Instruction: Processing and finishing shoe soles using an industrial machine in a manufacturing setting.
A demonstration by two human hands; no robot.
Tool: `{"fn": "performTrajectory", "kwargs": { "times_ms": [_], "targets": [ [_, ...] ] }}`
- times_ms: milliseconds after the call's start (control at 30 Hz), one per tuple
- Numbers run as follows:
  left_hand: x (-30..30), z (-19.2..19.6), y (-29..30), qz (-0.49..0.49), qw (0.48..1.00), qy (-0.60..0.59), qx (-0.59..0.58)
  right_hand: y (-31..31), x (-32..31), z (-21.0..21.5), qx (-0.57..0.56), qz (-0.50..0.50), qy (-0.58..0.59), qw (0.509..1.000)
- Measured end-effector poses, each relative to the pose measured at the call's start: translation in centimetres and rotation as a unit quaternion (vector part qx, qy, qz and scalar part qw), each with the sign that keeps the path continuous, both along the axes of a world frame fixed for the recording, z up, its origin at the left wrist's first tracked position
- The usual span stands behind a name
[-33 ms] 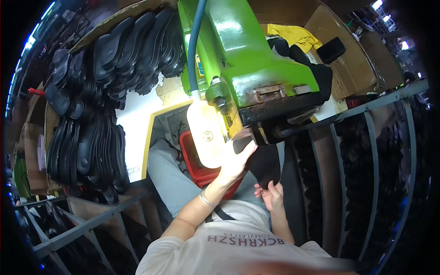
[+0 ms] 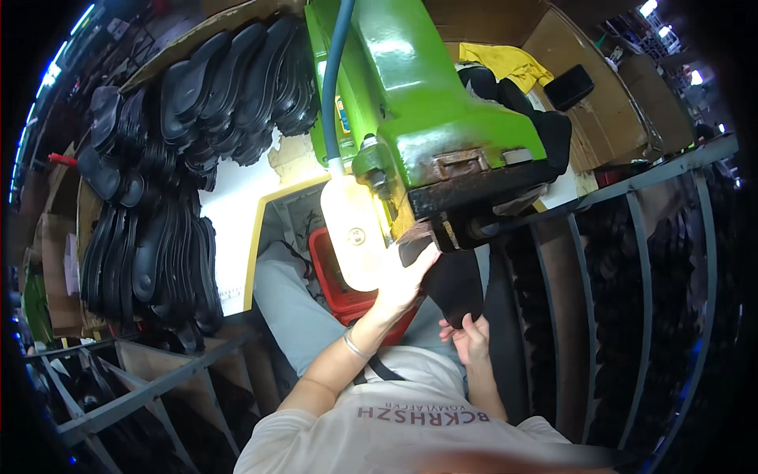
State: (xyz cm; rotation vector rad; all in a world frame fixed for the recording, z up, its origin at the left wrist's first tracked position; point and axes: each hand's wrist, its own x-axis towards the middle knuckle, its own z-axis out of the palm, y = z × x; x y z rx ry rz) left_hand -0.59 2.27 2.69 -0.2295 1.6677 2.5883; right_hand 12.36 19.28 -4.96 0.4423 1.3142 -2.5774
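A black insole-shaped piece (image 2: 455, 286) hangs just below the head of a green machine (image 2: 442, 118), its upper end hidden by the machine and my fingers. My left hand (image 2: 404, 280) is closed on its upper left side, thumb pointing up beside the machine's metal front, under bright lamp light. At the lower tip of the piece, my right hand (image 2: 470, 336) pinches the edge between thumb and fingers. The glowing lamp (image 2: 353, 237) sits just left of my left hand.
Stacked black insoles (image 2: 150, 261) fill the left side. Below the lamp, between my knees, is a red basket (image 2: 330, 268). A metal rack (image 2: 643, 292) with dark pieces stands at right. Behind it, a cardboard box (image 2: 588, 118) has a yellow cloth (image 2: 509, 65) beside it.
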Motion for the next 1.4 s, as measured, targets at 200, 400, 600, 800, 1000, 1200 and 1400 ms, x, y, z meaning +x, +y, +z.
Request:
{"fn": "performTrajectory", "kwargs": {
  "times_ms": [200, 400, 600, 800, 1000, 1200, 1400],
  "targets": [
    [1.6, -1.5, -1.6, 0.143, 0.988, 0.045, -0.045, 2.8, -4.2, 4.5, 0.113, -0.092, 0.076, 0.986],
    [4.6, -0.6, -9.2, 0.098, 0.99, 0.069, -0.076, 8.2, -6.5, 1.4, -0.019, 0.005, 0.037, 0.999],
    [6.3, 0.0, -20.0, 0.337, 0.842, 0.054, -0.417, 3.8, -15.5, 6.6, -0.149, -0.117, 0.118, 0.975],
    [5.4, 6.1, -33.0, 0.424, 0.36, 0.143, -0.819, -2.3, -30.0, 9.8, -0.204, -0.124, 0.157, 0.958],
    [5.4, 9.0, -35.7, 0.45, 0.327, 0.051, -0.829, -3.8, -31.5, 8.6, -0.137, -0.06, 0.053, 0.987],
    [-7.1, 10.0, -28.0, 0.385, 0.498, 0.264, -0.73, -3.6, -25.2, 4.2, -0.153, -0.074, 0.07, 0.983],
    [-20.5, 10.0, -27.5, 0.354, 0.537, 0.115, -0.757, -3.6, -19.9, -0.9, -0.101, 0.022, -0.047, 0.993]
  ]
}}
